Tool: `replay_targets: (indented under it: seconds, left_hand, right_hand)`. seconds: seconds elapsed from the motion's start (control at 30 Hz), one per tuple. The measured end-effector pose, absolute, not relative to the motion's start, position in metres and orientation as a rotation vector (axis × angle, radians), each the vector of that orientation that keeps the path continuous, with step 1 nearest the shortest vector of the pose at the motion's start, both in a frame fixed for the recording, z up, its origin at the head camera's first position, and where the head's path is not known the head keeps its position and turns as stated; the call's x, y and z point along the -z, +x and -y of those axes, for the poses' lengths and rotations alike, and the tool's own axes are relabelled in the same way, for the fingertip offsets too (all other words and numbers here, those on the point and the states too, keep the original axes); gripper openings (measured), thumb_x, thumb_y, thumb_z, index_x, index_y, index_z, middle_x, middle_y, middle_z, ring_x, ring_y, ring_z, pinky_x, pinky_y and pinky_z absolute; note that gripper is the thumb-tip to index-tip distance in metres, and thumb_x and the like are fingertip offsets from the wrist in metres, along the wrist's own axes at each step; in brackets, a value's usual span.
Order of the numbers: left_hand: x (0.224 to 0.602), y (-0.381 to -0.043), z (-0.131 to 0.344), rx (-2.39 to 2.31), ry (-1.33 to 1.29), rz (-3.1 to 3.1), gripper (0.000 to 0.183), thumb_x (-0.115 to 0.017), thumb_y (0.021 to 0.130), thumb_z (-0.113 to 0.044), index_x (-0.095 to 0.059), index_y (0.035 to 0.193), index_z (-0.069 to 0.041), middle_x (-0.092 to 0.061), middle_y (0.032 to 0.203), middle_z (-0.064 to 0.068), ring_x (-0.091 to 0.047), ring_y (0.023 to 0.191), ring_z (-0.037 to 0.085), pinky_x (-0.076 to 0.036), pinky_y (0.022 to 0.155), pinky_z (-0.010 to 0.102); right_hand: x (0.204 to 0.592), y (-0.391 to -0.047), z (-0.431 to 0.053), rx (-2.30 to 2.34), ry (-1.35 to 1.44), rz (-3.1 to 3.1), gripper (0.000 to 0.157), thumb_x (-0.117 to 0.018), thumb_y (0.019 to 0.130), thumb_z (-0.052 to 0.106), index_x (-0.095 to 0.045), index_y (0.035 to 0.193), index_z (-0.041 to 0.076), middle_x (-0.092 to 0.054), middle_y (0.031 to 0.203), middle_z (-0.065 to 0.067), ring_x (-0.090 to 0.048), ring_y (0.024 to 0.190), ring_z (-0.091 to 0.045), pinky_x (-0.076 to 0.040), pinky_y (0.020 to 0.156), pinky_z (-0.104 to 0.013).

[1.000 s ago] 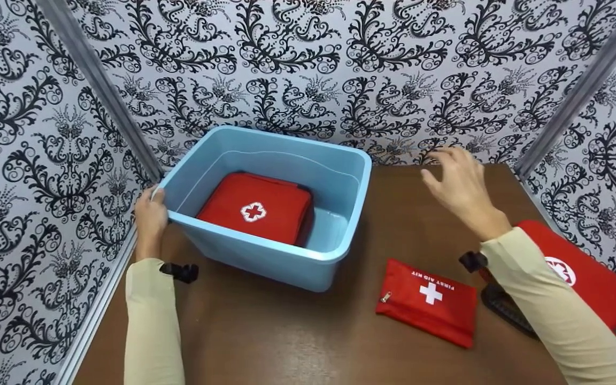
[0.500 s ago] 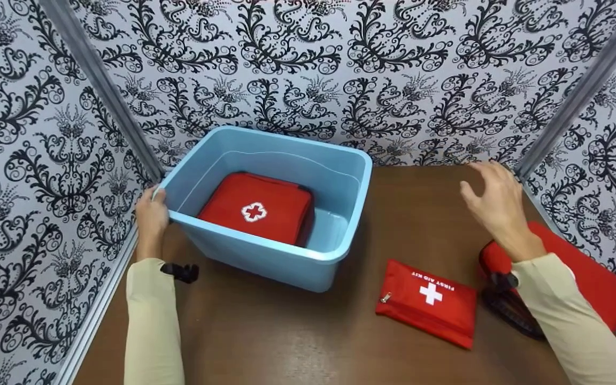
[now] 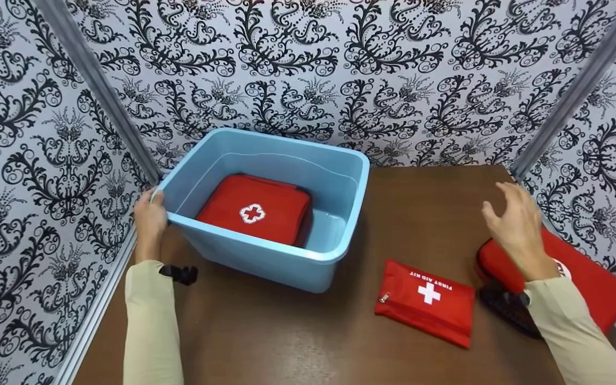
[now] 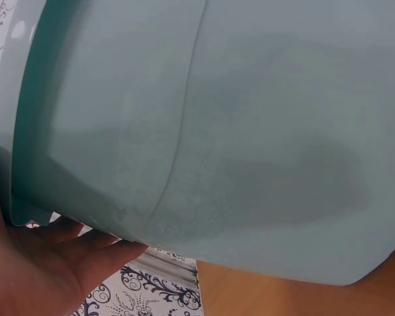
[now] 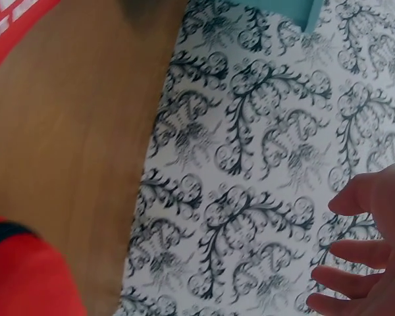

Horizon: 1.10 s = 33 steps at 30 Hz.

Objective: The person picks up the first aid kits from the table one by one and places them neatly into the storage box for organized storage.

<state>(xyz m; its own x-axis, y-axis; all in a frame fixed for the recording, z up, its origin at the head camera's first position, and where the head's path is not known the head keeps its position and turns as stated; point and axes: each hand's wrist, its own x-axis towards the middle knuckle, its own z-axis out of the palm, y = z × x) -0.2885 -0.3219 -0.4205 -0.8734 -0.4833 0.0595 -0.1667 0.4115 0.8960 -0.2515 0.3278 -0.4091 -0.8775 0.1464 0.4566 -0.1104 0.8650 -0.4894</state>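
A light blue plastic bin stands left of the middle of the table, with a red first aid bag lying inside it. My left hand grips the bin's rim at its left front corner; in the left wrist view its fingers curl under the rim along the outer wall. My right hand hangs in the air at the right, fingers spread and holding nothing. It is nearest to a red hard-looking case with a round white emblem, partly hidden by my forearm. A flat red first aid pouch lies left of that case.
A black handle or strap sticks out from the case's near left side. Patterned walls with grey corner posts close in the brown table at the back and both sides.
My right hand has moved right and toward me, from beyond the pouch to above the red case's far end. The left hand stays on the bin, which has not moved.
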Motion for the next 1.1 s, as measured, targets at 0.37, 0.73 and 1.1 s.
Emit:
replay_targets:
  seconds: [0.37,0.73,1.1]
  left_hand:
    - [0.422,-0.286,0.326,1.418,0.562,2.373,0.045,-0.029,0.1,-0.025,-0.039,0.138,-0.005,-0.04,0.141,0.019,-0.038,0.128,0.033,-0.028,0.109,0.041]
    - [0.421,-0.285,0.324,1.455,0.547,2.373,0.046,-0.029,0.099,-0.025,-0.037,0.139,-0.003,-0.039,0.142,0.018,-0.037,0.129,0.032,-0.026,0.11,0.04]
    - [0.42,-0.288,0.323,1.457,0.55,2.358,0.045,-0.03,0.099,-0.025,-0.038,0.138,-0.004,-0.04,0.141,0.018,-0.037,0.129,0.031,-0.026,0.11,0.04]
  right_hand:
    - [0.441,-0.237,-0.365,-0.701,-0.225,2.577,0.052,-0.054,0.086,0.014,-0.041,0.133,-0.004,-0.036,0.137,-0.028,-0.032,0.124,-0.047,-0.023,0.099,-0.063]
    - [0.46,-0.217,-0.416,-0.699,-0.464,2.769,0.059,-0.049,0.09,0.022,-0.029,0.139,-0.004,-0.025,0.139,-0.037,-0.024,0.124,-0.055,-0.019,0.098,-0.066]
    - [0.478,-0.193,-0.463,-0.765,-0.82,2.812,0.056,-0.035,0.092,0.02,-0.023,0.139,-0.009,-0.022,0.135,-0.041,-0.021,0.122,-0.058,-0.021,0.093,-0.066]
